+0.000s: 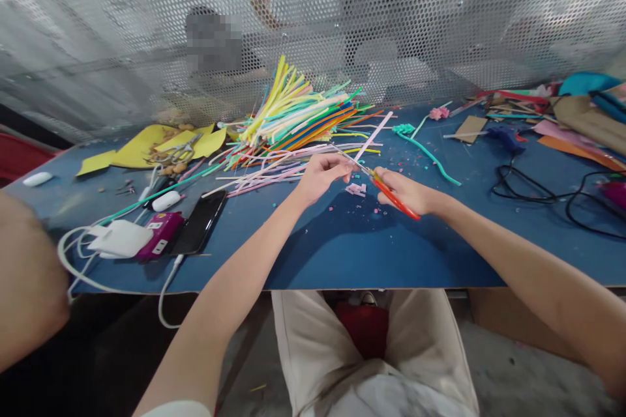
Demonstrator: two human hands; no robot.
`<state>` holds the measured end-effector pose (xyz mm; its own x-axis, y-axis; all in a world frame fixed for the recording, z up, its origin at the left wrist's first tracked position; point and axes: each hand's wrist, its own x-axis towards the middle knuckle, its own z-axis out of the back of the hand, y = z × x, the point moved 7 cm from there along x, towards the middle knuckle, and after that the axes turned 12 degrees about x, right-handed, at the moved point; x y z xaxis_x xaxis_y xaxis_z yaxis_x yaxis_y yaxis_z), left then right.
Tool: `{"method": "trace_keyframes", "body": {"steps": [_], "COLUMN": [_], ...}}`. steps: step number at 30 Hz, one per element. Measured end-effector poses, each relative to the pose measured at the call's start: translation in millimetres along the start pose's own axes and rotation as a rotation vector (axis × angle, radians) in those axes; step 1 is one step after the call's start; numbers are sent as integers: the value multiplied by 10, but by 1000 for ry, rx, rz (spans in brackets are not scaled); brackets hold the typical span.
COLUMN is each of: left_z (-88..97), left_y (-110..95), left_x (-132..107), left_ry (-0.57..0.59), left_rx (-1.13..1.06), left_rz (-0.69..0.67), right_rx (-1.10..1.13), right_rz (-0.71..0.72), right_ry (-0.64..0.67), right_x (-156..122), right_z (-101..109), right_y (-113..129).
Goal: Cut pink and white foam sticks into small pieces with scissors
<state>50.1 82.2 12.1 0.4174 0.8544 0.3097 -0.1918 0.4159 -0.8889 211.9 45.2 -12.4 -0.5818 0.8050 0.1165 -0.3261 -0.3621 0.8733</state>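
Note:
My left hand is closed in a pinch on a pale pink pipe cleaner, whose long end slants up and to the right. My right hand grips red-handled scissors. Their metal blades reach left to the fingertips of my left hand, close by the pipe cleaner; whether they touch it I cannot tell. Just below lie cut pink pieces and small scraps. Right of my hands rests a teal curled flower shape near a teal pipe cleaner.
Behind my hands is a pile of coloured pipe cleaners against a perforated metal screen. A phone, white charger and cables lie left. On the right are a glue gun and black cord. Another person's arm shows far left.

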Motion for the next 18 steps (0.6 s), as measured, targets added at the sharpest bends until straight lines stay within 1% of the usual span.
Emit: {"method": "trace_keyframes", "body": {"steps": [5, 7, 9, 11, 14, 16, 18], "left_z": [4, 33, 60, 77, 66, 17, -53], "left_y": [-49, -62, -64, -57, -36, 0, 34], "left_x": [-1, 8, 23, 41, 62, 65, 55], "left_ry": [10, -5, -12, -10, 5, 50, 117], "left_rx": [2, 52, 137, 264, 524, 668, 758], "left_rz": [-14, -26, -40, -68, -152, -199, -238], "right_rx": [84, 67, 85, 178, 396, 552, 686], "right_rz": [7, 14, 6, -2, -8, -22, -27], "right_ry": [-59, -105, -179, -269, -411, -487, -532], "right_x": [15, 34, 52, 62, 59, 57, 65], "right_z": [-43, 1, 78, 161, 255, 280, 279], "right_y": [28, 21, -18, -71, -154, -220, -281]}}
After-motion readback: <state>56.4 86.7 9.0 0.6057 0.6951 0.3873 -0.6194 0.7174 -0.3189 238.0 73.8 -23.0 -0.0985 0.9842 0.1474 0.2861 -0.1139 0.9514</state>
